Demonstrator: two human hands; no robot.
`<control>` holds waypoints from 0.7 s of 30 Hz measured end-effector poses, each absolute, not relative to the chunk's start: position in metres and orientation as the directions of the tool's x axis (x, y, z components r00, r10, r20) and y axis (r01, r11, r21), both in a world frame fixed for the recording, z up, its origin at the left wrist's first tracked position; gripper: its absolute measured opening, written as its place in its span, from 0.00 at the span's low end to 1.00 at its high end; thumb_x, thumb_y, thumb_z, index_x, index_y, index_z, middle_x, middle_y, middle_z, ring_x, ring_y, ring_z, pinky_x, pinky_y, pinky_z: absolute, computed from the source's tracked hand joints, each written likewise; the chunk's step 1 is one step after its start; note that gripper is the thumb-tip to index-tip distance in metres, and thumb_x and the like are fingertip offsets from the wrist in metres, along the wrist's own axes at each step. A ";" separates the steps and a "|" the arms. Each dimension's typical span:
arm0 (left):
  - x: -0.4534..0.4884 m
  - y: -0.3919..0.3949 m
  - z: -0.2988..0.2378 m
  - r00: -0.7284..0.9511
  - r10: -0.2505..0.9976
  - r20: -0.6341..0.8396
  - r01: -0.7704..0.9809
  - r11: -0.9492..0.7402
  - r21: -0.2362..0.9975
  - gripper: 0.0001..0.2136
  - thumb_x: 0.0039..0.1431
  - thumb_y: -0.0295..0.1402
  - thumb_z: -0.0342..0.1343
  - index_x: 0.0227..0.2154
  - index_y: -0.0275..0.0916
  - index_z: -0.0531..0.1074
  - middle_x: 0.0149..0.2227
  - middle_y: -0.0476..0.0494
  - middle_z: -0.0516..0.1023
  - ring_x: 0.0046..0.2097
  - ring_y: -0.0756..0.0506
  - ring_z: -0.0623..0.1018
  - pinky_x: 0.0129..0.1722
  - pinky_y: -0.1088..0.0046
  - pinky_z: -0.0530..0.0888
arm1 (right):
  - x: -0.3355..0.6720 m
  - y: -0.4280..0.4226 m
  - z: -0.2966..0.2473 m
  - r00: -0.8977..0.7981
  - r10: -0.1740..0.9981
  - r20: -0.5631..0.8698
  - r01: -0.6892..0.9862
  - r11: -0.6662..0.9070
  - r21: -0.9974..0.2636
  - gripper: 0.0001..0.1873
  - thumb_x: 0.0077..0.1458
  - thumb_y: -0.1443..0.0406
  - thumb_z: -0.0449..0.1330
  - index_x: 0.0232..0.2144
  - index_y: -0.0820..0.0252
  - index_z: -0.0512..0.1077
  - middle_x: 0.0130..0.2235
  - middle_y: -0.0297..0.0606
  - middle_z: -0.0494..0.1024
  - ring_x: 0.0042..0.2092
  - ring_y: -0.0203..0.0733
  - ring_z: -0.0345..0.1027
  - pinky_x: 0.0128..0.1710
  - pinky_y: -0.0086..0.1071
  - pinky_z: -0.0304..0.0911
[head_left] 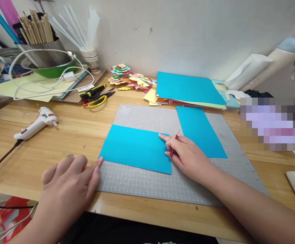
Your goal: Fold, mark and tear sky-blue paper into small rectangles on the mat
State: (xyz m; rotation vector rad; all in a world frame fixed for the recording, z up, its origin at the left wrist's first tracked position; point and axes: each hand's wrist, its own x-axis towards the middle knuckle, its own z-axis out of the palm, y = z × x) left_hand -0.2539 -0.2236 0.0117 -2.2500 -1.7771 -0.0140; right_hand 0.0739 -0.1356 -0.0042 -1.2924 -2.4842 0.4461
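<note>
A blue sheet of paper (137, 147) lies slightly askew on a grey cutting mat (142, 184). My left hand (70, 178) has its index fingertip on the sheet's near left corner, the other fingers loosely bent and nothing held. Over the sheet's right end is my right hand (188, 154), closed around a red-and-black pencil (173, 149). The pencil's sharpened tip points up and away from the paper, while my right index finger touches the sheet near its far right corner. A second, narrower blue piece of paper (200, 132) lies on the mat behind my right hand.
Left on the wooden table are a white glue gun (37, 123), scissors (99, 100) and a yellow-black cutter (93, 91). Stacked coloured paper (190, 88) and paper flowers (120, 73) line the wall. A green bowl (53, 70) holds a metal cup of sticks (40, 51).
</note>
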 end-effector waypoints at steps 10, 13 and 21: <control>-0.249 -0.199 0.018 0.344 0.860 0.377 0.934 -0.357 -0.037 0.14 0.62 0.42 0.52 0.44 0.44 0.76 0.42 0.41 0.74 0.43 0.39 0.71 0.42 0.59 0.67 | 0.073 -0.133 -0.002 -0.574 0.805 0.151 0.701 0.579 -0.418 0.07 0.60 0.69 0.54 0.32 0.55 0.59 0.55 0.38 0.74 0.45 0.45 0.65 0.50 0.47 0.58; -0.231 -0.181 0.020 0.564 0.790 0.243 0.813 -0.583 0.009 0.20 0.62 0.44 0.53 0.55 0.49 0.67 0.55 0.45 0.73 0.55 0.38 0.69 0.53 0.56 0.62 | 0.082 -0.126 0.005 -0.536 0.810 0.235 0.721 0.585 -0.372 0.08 0.61 0.66 0.52 0.29 0.55 0.59 0.40 0.39 0.78 0.39 0.45 0.65 0.44 0.43 0.58; -0.203 -0.159 0.010 0.738 0.599 0.312 0.649 -0.757 -0.081 0.10 0.67 0.31 0.47 0.38 0.43 0.74 0.38 0.50 0.80 0.53 0.45 0.72 0.61 0.59 0.52 | 0.143 -0.091 0.004 -0.290 0.934 0.209 0.956 0.291 0.028 0.07 0.62 0.63 0.48 0.31 0.56 0.62 0.29 0.39 0.69 0.32 0.47 0.60 0.31 0.36 0.47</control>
